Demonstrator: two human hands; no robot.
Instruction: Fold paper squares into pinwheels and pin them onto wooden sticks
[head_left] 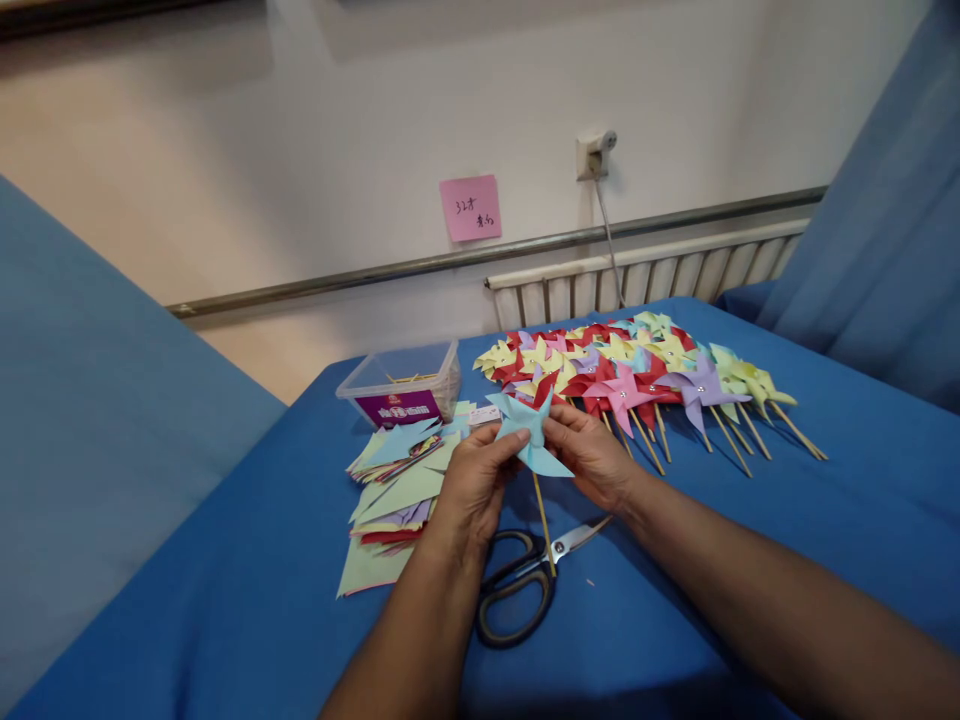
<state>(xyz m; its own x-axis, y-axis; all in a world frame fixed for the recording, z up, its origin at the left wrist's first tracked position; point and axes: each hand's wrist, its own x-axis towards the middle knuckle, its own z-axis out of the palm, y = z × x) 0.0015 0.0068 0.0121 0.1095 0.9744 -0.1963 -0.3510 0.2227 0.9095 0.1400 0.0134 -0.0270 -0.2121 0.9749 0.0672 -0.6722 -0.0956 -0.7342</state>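
Note:
A light blue paper pinwheel (528,430) on a thin wooden stick (543,522) is held above the blue table between both hands. My left hand (472,490) pinches its left side with thumb and fingers closed. My right hand (592,455) grips its right side, fingers pressed on the paper. The stick hangs down toward black-handled scissors (525,585) lying on the cloth just below the hands.
A large pile of finished pinwheels (637,375) in red, yellow, pink and purple lies at the back right. A stack of cut coloured paper (394,485) sits to the left, behind it a clear plastic box (403,385). The blue tablecloth (825,520) covers everything; a radiator stands behind.

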